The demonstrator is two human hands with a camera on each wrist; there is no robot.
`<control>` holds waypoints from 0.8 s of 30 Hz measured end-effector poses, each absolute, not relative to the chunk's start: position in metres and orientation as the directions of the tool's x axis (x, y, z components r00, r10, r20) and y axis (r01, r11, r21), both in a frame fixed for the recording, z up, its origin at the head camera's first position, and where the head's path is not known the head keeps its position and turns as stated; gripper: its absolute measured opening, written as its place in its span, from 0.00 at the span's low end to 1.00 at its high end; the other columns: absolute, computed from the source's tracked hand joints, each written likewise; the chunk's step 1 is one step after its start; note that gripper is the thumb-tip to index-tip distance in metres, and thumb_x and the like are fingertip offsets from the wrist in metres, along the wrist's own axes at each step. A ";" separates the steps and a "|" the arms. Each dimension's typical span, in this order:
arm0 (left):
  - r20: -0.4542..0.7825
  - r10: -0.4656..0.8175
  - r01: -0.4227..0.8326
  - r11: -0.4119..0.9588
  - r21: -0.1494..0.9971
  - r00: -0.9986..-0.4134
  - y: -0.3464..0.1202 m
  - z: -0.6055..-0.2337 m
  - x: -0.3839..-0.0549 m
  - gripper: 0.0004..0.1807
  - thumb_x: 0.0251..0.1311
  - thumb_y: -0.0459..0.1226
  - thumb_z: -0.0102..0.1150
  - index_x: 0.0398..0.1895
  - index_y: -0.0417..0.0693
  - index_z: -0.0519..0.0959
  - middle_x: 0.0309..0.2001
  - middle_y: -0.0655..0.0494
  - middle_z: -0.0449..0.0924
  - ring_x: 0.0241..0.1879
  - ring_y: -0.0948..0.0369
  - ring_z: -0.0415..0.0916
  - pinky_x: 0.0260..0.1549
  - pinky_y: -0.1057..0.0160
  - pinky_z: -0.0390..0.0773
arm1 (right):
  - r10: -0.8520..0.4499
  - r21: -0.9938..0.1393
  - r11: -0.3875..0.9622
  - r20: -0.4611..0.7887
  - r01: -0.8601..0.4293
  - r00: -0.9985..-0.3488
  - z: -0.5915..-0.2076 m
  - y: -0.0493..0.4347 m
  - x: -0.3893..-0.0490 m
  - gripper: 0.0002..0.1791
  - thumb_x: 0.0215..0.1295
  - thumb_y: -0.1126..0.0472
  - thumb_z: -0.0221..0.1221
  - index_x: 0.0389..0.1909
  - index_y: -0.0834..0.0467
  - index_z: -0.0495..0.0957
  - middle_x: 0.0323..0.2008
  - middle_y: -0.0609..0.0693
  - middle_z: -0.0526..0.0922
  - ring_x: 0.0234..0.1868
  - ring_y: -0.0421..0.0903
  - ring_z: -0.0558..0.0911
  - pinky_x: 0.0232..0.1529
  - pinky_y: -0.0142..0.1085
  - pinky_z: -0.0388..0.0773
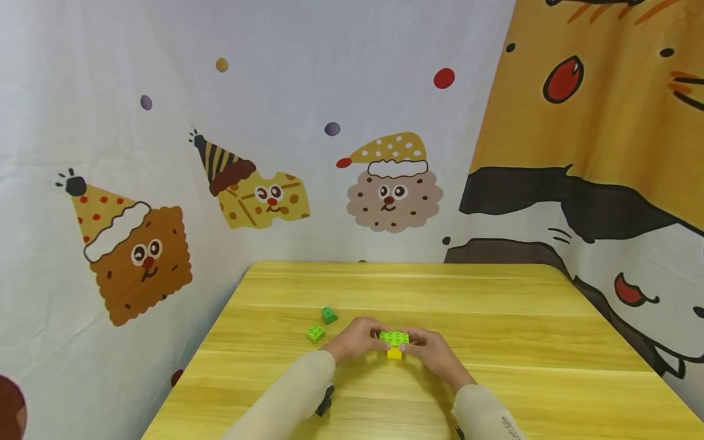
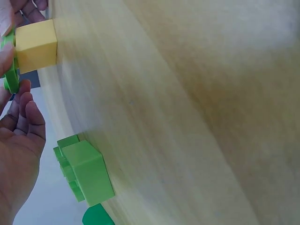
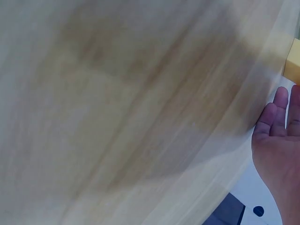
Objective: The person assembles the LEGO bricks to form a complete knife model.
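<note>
A flat lime-green building plate with studs [image 1: 394,338] sits on top of a yellow block [image 1: 394,353] near the middle of the table. My left hand [image 1: 360,338] pinches the plate's left end between thumb and fingers. At its right end, my right hand [image 1: 434,351] pinches it the same way. In the left wrist view the yellow block [image 2: 36,46] stands on the table under the thin green plate [image 2: 11,70]. Only part of the yellow block [image 3: 293,62] shows at the edge of the right wrist view, beside the right fingers.
Left of my left hand lie a small lime-green block [image 1: 316,333] and, just behind it, a darker green sloped block [image 1: 329,315]. The wooden table [image 1: 495,311] reaches back to a cartoon-printed cloth [image 1: 330,73] hanging behind and along the sides.
</note>
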State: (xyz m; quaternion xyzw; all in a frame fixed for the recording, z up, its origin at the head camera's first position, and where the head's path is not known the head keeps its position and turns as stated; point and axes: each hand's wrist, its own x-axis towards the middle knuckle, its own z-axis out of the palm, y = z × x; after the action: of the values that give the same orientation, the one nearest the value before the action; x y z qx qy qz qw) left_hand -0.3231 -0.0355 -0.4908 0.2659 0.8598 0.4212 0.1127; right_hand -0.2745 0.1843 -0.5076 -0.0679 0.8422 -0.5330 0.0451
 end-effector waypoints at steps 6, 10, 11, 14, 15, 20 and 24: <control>0.047 0.550 0.377 0.505 0.777 -0.834 -0.035 -0.493 -0.323 0.11 0.60 0.42 0.69 0.46 0.55 0.86 0.34 0.65 0.77 0.33 0.65 0.71 0.31 0.66 0.73 | -0.166 -0.920 0.389 -0.025 -0.042 -0.986 -0.506 0.183 -0.273 0.23 0.67 0.53 0.64 0.60 0.58 0.78 0.51 0.52 0.83 0.53 0.52 0.79 0.54 0.57 0.73; 0.051 0.548 0.381 0.509 0.772 -0.835 -0.035 -0.493 -0.322 0.11 0.61 0.43 0.69 0.46 0.55 0.86 0.35 0.65 0.76 0.33 0.66 0.71 0.31 0.66 0.73 | -0.175 -0.931 0.363 -0.032 -0.035 -0.984 -0.506 0.183 -0.271 0.23 0.69 0.53 0.62 0.60 0.58 0.77 0.52 0.53 0.82 0.53 0.52 0.79 0.56 0.59 0.71; 0.055 0.548 0.385 0.509 0.770 -0.835 -0.034 -0.493 -0.322 0.11 0.61 0.42 0.69 0.46 0.55 0.86 0.35 0.65 0.76 0.33 0.66 0.70 0.31 0.66 0.73 | -0.176 -0.933 0.358 -0.031 -0.035 -0.984 -0.506 0.183 -0.271 0.22 0.69 0.53 0.62 0.60 0.58 0.77 0.51 0.53 0.82 0.52 0.51 0.79 0.55 0.59 0.71; 0.068 0.551 0.400 0.511 0.760 -0.832 -0.034 -0.492 -0.323 0.12 0.60 0.42 0.69 0.47 0.54 0.86 0.34 0.66 0.76 0.33 0.66 0.70 0.31 0.66 0.72 | -0.185 -0.938 0.345 -0.024 -0.042 -0.982 -0.507 0.184 -0.271 0.22 0.69 0.54 0.62 0.60 0.59 0.77 0.51 0.54 0.82 0.51 0.51 0.80 0.55 0.60 0.71; 0.072 0.552 0.406 0.512 0.757 -0.831 -0.034 -0.492 -0.323 0.12 0.60 0.41 0.70 0.47 0.54 0.86 0.34 0.66 0.76 0.33 0.66 0.70 0.31 0.66 0.72 | -0.188 -0.940 0.339 -0.023 -0.043 -0.982 -0.508 0.185 -0.272 0.22 0.69 0.55 0.62 0.60 0.60 0.77 0.50 0.54 0.82 0.51 0.51 0.80 0.55 0.60 0.71; 0.063 0.544 0.388 0.508 0.769 -0.837 -0.036 -0.495 -0.323 0.14 0.59 0.41 0.70 0.49 0.53 0.85 0.34 0.66 0.78 0.33 0.66 0.71 0.31 0.66 0.73 | -0.183 -0.941 0.336 -0.033 -0.031 -0.983 -0.509 0.186 -0.274 0.23 0.68 0.54 0.63 0.60 0.60 0.77 0.51 0.55 0.82 0.51 0.52 0.80 0.56 0.59 0.71; 0.044 0.534 0.358 0.500 0.789 -0.844 -0.038 -0.497 -0.324 0.14 0.59 0.42 0.71 0.48 0.54 0.85 0.34 0.66 0.79 0.33 0.65 0.73 0.31 0.65 0.74 | -0.166 -0.938 0.347 -0.052 -0.009 -0.985 -0.511 0.185 -0.275 0.25 0.67 0.53 0.64 0.62 0.59 0.76 0.52 0.55 0.83 0.53 0.53 0.79 0.56 0.59 0.71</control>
State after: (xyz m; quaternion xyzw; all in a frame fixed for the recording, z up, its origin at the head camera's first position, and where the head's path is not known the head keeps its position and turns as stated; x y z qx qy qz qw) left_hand -0.3237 -0.0382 -0.4969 0.2591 0.8600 0.4275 0.1030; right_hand -0.2754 0.1854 -0.5112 -0.0535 0.8177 -0.5689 0.0690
